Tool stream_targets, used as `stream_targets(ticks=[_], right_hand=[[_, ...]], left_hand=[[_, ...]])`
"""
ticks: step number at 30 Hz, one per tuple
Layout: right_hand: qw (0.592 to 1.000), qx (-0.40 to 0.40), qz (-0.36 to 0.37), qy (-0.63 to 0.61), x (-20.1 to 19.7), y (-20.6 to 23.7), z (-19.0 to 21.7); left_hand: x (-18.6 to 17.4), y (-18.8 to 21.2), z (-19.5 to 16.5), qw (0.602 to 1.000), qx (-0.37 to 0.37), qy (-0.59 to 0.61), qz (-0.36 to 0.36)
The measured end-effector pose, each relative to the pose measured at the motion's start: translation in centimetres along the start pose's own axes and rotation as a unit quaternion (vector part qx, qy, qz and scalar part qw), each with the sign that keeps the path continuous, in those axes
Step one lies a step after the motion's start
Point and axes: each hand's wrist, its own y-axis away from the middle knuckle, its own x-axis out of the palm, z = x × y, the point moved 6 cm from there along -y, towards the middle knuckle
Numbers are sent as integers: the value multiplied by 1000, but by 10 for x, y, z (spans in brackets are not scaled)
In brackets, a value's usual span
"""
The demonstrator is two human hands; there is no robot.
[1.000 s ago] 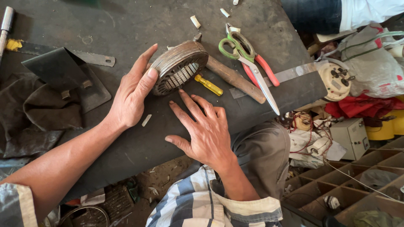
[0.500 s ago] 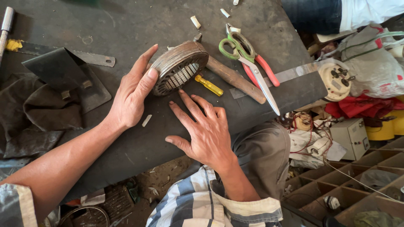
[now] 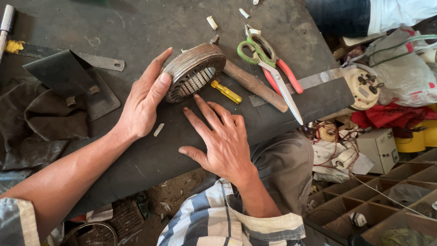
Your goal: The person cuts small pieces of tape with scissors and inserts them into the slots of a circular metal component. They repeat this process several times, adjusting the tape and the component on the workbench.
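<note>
Hands framed a rusty slotted metal ring (image 3: 193, 71) standing on edge on our dark workbench (image 3: 136, 27): our left hand (image 3: 143, 102) cupped it open-palmed, nearer than our right hand (image 3: 223, 139), lying flat and empty just below.

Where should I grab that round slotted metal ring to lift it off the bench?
Probably by the ring's outer rim, pinched from both sides: it stands tilted on edge against the left hand, and its right side is open, with the right hand flat just below.
</note>
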Motion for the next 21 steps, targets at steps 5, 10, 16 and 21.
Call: stream_targets(ticks=[5,10,16,21], right_hand=[[1000,2,2,0,1,0,0],[1000,7,-4,-5,1,0,-1],[999,8,-6,-33,-5,-2,0],[990,17,16,-141,-9,-9,-9]], left_hand=[[-1,0,0,1000,-2,-11,2],[0,-1,0,1000,-5,-12,4],[0,0,-1,1000,5,2,2],[1,0,-2,1000,12,10,2]])
